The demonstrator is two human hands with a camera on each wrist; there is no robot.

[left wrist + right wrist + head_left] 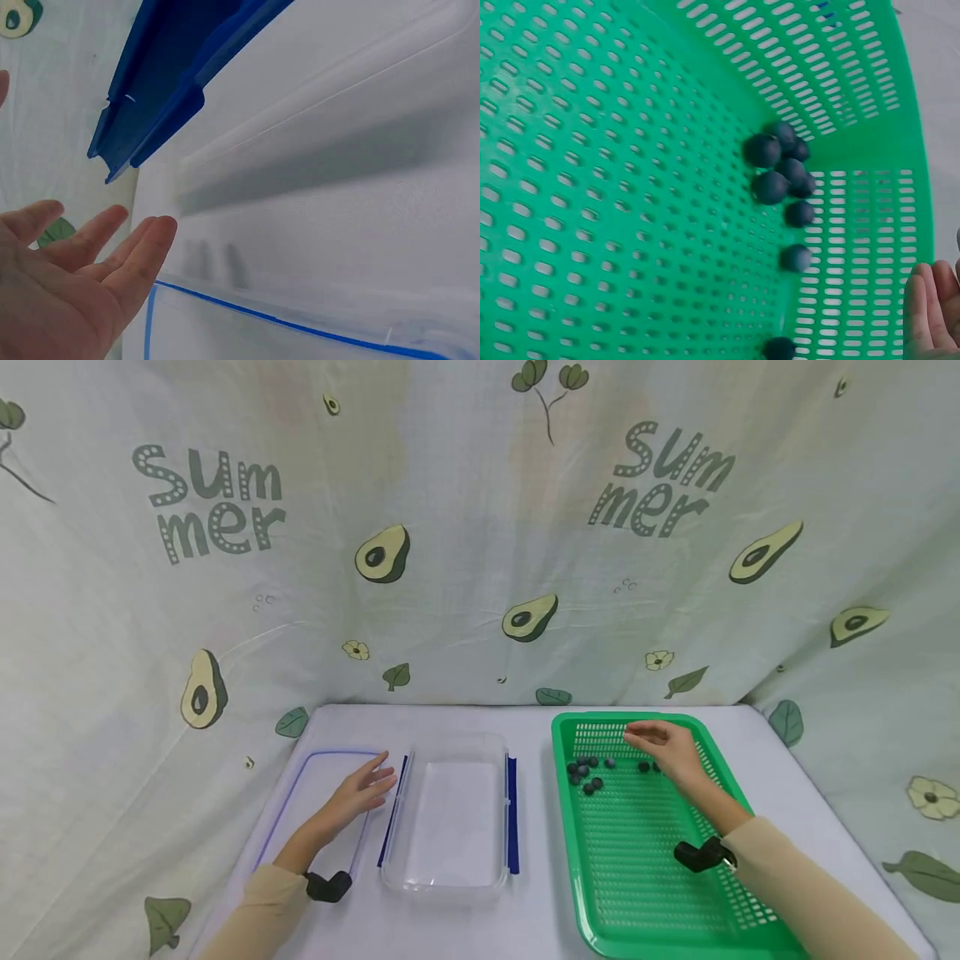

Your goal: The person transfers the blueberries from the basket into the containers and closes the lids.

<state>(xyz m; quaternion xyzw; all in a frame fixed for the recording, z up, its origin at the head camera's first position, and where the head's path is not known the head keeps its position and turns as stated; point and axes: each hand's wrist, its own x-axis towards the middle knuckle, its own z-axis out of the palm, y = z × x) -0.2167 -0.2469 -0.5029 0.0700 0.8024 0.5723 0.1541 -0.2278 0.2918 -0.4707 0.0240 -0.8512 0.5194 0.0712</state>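
Observation:
My right hand (667, 747) hovers over the far end of a green basket (564, 810), its fingers fairly straight and nothing seen between them. Several blueberries (582, 771) are gathered in the basket's far left corner, and a couple more lie beneath the right hand. In the right wrist view the blueberries (771, 187) cluster by the slotted wall, with fingertips (922, 307) near the rim. My left hand (352, 802) is held with spread, relaxed fingers beside a clear plastic container (446, 887). The container's blue side clip (161, 82) hangs just beyond the left fingertips.
A clear lid with a blue seal (318, 753) lies on the white table at the left, partly under the left arm. Another blue clip (513, 814) stands out on the container's right side. A printed curtain (450, 485) hangs behind the table.

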